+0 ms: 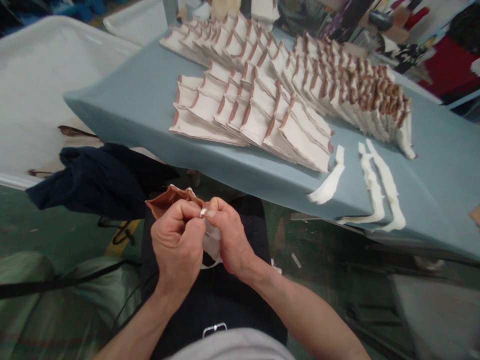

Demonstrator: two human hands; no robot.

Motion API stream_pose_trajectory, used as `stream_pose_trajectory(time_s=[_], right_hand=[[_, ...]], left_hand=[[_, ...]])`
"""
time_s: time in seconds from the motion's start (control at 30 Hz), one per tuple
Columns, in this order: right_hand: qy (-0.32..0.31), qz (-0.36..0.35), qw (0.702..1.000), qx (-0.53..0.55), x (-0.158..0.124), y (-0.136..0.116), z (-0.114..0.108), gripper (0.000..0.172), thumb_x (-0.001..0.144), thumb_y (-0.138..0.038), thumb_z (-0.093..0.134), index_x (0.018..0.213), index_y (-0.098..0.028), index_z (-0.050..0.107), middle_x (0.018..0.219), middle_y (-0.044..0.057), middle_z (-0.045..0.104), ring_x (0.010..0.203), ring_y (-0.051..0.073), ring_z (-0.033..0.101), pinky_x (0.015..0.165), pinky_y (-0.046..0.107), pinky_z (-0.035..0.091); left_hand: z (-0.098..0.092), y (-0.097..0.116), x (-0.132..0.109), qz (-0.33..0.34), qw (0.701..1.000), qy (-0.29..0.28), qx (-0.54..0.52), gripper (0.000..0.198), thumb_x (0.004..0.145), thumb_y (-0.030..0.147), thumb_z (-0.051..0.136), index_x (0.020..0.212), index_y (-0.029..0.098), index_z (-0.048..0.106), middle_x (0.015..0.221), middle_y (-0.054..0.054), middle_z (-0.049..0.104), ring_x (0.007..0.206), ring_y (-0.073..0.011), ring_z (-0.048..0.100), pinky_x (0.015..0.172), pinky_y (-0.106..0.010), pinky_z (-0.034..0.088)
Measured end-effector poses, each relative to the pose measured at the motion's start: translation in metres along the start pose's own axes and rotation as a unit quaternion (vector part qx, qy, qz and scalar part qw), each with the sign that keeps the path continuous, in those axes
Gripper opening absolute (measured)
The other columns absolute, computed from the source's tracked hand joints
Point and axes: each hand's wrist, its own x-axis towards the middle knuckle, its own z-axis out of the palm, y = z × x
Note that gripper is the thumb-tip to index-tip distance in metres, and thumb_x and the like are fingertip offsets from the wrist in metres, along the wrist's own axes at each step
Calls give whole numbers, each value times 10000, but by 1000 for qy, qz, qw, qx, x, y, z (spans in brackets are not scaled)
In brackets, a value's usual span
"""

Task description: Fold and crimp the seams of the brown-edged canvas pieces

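Note:
My left hand and my right hand meet over my lap, both closed in a pinch on a small brown leather piece with a white backing. The thumbs and fingertips press together at its top edge. The brown part sticks out to the upper left of my left hand. The white part hangs between the palms. On the grey-blue table ahead lie several overlapping rows of similar white pieces with brown edges.
White peeled strips lie near the table's front edge at the right. A dark blue cloth is heaped at the left below the table. A white surface is at the far left. A green floor shows below.

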Motion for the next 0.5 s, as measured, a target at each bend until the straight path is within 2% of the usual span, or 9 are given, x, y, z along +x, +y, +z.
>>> stream_pose_trajectory(time_s=[0.1,0.2,0.3,0.37,0.5], right_hand=[[30,15,999,26,5,2,4,314,762,-423,614,650,-247,380,631,-67,359,592,114,328,532,242,319],[30,56,998,22,9,1,-3,344,755,-471,639,648,-243,404,619,-63,377,586,112,337,523,241,325],[-18,64,996,-60,6,-2,-21,435,786,-604,687,699,-235,472,627,-52,448,586,115,374,518,240,331],[-46,57,990,-122,0,-6,-35,456,787,-640,727,779,-228,533,655,-53,496,584,112,396,515,234,327],[-60,3,966,-250,-15,-12,-50,333,826,-509,762,900,-213,627,756,-32,618,640,128,504,582,247,380]], left_hand=[[0,-1,6,23,999,3,22,179,755,118,626,622,233,592,634,47,597,634,-150,515,623,-270,417],[-8,-5,18,-37,997,-57,-25,122,724,139,649,638,224,641,689,30,640,666,-152,536,631,-259,431],[-23,-6,32,-141,976,-152,-66,39,695,182,717,673,211,705,752,5,678,680,-152,556,620,-243,456],[-33,-4,38,-174,964,-193,-60,44,691,218,779,719,201,750,792,-15,700,708,-163,589,638,-243,490],[-44,-4,40,-195,952,-230,-53,156,712,281,859,840,200,822,894,-57,763,754,-196,666,650,-253,538]])
